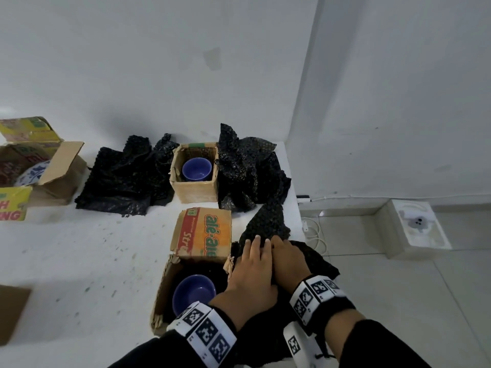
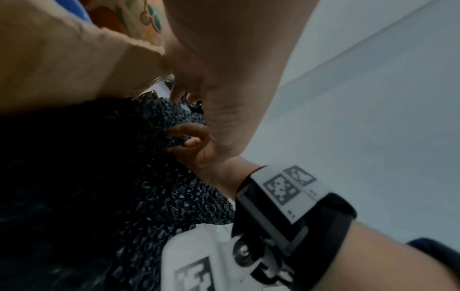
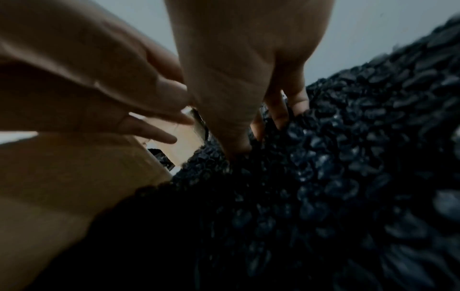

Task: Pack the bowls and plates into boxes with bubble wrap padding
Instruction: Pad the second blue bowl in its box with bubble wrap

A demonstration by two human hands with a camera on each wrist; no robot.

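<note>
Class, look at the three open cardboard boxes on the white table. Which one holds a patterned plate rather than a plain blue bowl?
The open cardboard box at the far left edge: a blue-and-white patterned plate shows inside. The two other boxes each hold a plain blue bowl.

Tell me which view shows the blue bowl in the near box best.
Head view: the blue bowl sits in plain sight inside the near box, rim and interior visible, left hand beside it. Left wrist view catches only a blue sliver at the top edge. Right wrist view shows none of it, just cardboard and black bubble wrap.
</note>
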